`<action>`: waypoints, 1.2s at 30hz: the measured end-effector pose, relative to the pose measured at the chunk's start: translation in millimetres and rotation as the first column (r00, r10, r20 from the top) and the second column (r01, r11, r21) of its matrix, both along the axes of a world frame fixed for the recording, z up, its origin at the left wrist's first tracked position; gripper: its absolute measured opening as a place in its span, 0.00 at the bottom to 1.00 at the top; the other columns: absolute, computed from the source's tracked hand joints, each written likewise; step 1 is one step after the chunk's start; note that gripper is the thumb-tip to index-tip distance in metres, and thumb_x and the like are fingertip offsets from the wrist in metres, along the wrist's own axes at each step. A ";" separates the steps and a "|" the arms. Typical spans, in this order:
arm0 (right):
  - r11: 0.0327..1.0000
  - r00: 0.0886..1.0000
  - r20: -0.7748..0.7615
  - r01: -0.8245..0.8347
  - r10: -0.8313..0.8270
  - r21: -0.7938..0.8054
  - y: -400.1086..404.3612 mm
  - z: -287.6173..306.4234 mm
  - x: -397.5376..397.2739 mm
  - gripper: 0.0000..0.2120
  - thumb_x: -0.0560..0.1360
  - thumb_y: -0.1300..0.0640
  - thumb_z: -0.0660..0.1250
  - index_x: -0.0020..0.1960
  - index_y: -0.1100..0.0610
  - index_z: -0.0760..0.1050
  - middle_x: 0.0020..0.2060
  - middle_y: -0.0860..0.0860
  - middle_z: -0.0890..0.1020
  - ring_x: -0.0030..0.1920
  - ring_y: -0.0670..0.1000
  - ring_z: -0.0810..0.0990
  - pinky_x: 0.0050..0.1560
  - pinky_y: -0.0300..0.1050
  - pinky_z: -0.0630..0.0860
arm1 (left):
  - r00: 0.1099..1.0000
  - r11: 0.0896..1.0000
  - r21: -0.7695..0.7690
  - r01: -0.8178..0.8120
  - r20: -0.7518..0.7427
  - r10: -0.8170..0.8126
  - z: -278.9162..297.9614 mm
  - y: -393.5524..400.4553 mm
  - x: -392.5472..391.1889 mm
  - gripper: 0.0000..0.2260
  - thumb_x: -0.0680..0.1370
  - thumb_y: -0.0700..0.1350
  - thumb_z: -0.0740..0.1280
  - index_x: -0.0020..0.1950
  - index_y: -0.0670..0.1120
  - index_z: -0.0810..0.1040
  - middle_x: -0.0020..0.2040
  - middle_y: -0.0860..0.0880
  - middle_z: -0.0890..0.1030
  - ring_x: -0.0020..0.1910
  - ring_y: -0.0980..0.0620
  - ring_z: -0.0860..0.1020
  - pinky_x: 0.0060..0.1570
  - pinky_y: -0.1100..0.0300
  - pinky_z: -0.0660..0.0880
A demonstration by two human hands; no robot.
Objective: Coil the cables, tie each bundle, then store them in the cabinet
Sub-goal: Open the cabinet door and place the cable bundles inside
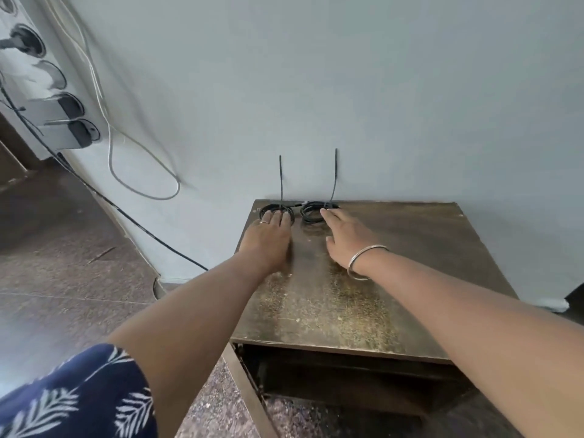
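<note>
Two black coiled cable bundles lie at the back edge of a worn brown cabinet top [410,263], against the wall. Each has a black tie tail standing upright. My left hand [268,238] lies flat with straight fingers on the left bundle [264,210]. My right hand [344,237], a metal bangle on its wrist, reaches flat toward the right bundle [308,213], its fingertips touching the coil's right side. Below the front edge, the cabinet's dark opening [331,374] shows, with its door [249,396] swung out to the left.
A white power strip [47,90] with plugged adapters hangs on the wall at upper left. White and grey wires [142,175] loop down from it, and a black cable [132,216] runs along the floor edge. Speckled stone floor lies left of the cabinet.
</note>
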State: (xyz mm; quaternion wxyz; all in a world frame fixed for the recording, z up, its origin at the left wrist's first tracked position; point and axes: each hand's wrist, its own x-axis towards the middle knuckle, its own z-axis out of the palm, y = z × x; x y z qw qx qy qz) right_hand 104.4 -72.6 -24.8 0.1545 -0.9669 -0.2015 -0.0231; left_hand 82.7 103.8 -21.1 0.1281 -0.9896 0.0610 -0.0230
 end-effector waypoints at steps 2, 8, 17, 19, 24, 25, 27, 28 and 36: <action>0.999 1.000 0.010 0.006 -0.006 -0.039 2.8 -8.4 8.1 0.29 0.78 0.58 0.58 0.77 0.52 0.54 0.75 0.50 0.60 0.67 0.59 0.67 0.65 0.53 0.69 | 1.000 1.000 -0.015 0.006 0.014 -0.006 -6.6 1.0 7.3 0.27 0.79 0.40 0.55 0.76 0.39 0.50 0.77 0.41 0.57 0.76 0.44 0.55 0.71 0.52 0.59; 0.990 0.994 0.104 -0.018 0.033 -0.143 5.1 -12.8 16.0 0.20 0.79 0.61 0.55 0.71 0.53 0.65 0.68 0.52 0.69 0.62 0.59 0.68 0.57 0.52 0.72 | 0.994 0.998 -0.069 0.008 0.111 0.000 -9.2 -3.9 16.2 0.15 0.76 0.37 0.60 0.62 0.44 0.69 0.61 0.43 0.75 0.62 0.44 0.73 0.58 0.52 0.70; 0.999 0.999 0.000 0.049 -0.049 -0.023 1.6 5.4 0.9 0.09 0.81 0.55 0.52 0.51 0.59 0.68 0.47 0.57 0.75 0.41 0.56 0.73 0.37 0.48 0.62 | 0.986 0.992 -0.066 0.112 0.134 -0.102 8.8 -11.6 -0.9 0.16 0.72 0.34 0.63 0.56 0.47 0.69 0.50 0.48 0.77 0.47 0.45 0.80 0.58 0.50 0.66; 0.999 0.999 0.021 0.047 -0.047 -0.005 -0.4 8.0 -10.6 0.08 0.81 0.56 0.52 0.47 0.59 0.66 0.42 0.55 0.74 0.40 0.58 0.73 0.36 0.49 0.63 | 0.981 0.987 -0.075 0.141 0.144 -0.129 10.2 -13.3 -11.2 0.17 0.71 0.32 0.63 0.56 0.47 0.68 0.47 0.48 0.77 0.44 0.46 0.80 0.58 0.51 0.66; 0.995 0.988 0.153 0.004 0.012 -0.104 -11.5 17.6 -48.9 0.08 0.81 0.58 0.55 0.43 0.59 0.65 0.41 0.54 0.72 0.34 0.54 0.72 0.31 0.48 0.69 | 0.968 0.977 -0.059 0.206 0.161 -0.195 20.0 -20.3 -41.0 0.20 0.69 0.30 0.63 0.56 0.48 0.67 0.44 0.51 0.73 0.41 0.48 0.79 0.57 0.52 0.66; 0.992 0.984 0.177 -0.008 0.031 -0.129 -13.7 18.0 -54.9 0.08 0.80 0.59 0.56 0.43 0.59 0.66 0.41 0.53 0.71 0.33 0.53 0.71 0.30 0.46 0.68 | 0.965 0.974 -0.063 0.219 0.163 -0.207 21.5 -22.0 -47.3 0.20 0.69 0.30 0.63 0.56 0.48 0.67 0.46 0.51 0.74 0.41 0.48 0.79 0.57 0.52 0.66; 0.989 0.980 0.192 -0.020 0.048 -0.146 -20.2 21.9 -69.6 0.07 0.80 0.60 0.57 0.44 0.59 0.69 0.43 0.54 0.71 0.33 0.52 0.71 0.30 0.45 0.68 | 0.958 0.967 -0.063 0.246 0.171 -0.232 28.4 -27.5 -62.9 0.19 0.70 0.30 0.62 0.55 0.49 0.68 0.48 0.50 0.75 0.41 0.48 0.78 0.58 0.51 0.65; 0.988 0.980 0.196 -0.017 0.047 -0.152 -22.3 24.0 -77.3 0.07 0.80 0.60 0.57 0.45 0.59 0.70 0.44 0.54 0.71 0.34 0.52 0.71 0.31 0.45 0.69 | 0.955 0.965 -0.056 0.255 0.171 -0.242 31.4 -29.9 -70.6 0.19 0.70 0.31 0.62 0.56 0.49 0.69 0.49 0.50 0.75 0.41 0.48 0.78 0.57 0.52 0.65; 0.981 0.957 0.271 -0.055 0.104 -0.184 -47.2 42.7 -148.6 0.07 0.78 0.64 0.58 0.42 0.60 0.72 0.42 0.54 0.73 0.34 0.53 0.73 0.30 0.47 0.70 | 0.938 0.946 -0.032 0.322 0.144 -0.315 43.7 -42.2 -136.3 0.17 0.72 0.34 0.61 0.56 0.50 0.70 0.53 0.49 0.75 0.43 0.47 0.79 0.54 0.52 0.66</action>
